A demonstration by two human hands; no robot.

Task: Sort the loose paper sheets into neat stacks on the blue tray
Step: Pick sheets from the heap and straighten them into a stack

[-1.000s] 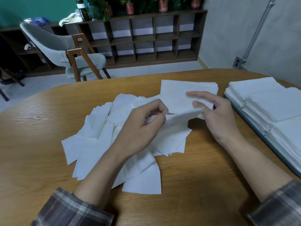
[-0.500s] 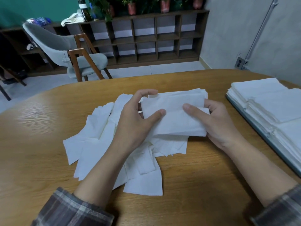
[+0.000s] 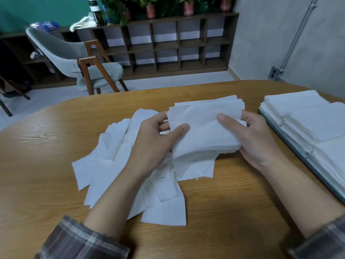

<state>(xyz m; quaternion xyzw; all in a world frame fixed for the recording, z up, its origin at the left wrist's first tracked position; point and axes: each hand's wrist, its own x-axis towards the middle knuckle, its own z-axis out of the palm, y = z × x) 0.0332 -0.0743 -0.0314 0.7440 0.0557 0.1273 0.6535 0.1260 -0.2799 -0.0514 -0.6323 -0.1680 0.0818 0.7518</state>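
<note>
A small bundle of white paper sheets [image 3: 203, 131] is lifted above the table between both hands. My left hand [image 3: 155, 141] grips its left edge, thumb on top and fingers underneath. My right hand [image 3: 252, 139] grips its right edge the same way. Under and left of the bundle, a loose heap of white sheets [image 3: 119, 165] lies spread on the wooden table [image 3: 224, 212]. At the right edge, the blue tray [image 3: 291, 143] carries neat stacks of white sheets [image 3: 317, 122].
A grey chair with wooden legs [image 3: 82, 60] stands beyond the table's far left edge. A dark shelf unit [image 3: 168, 42] with potted plants lines the back wall. Bare wood shows in front of the heap and to its left.
My hands came together on the sheets, gathered them into one bundle and raised it off the heap. The bundle has been squared up and tilted toward me.
</note>
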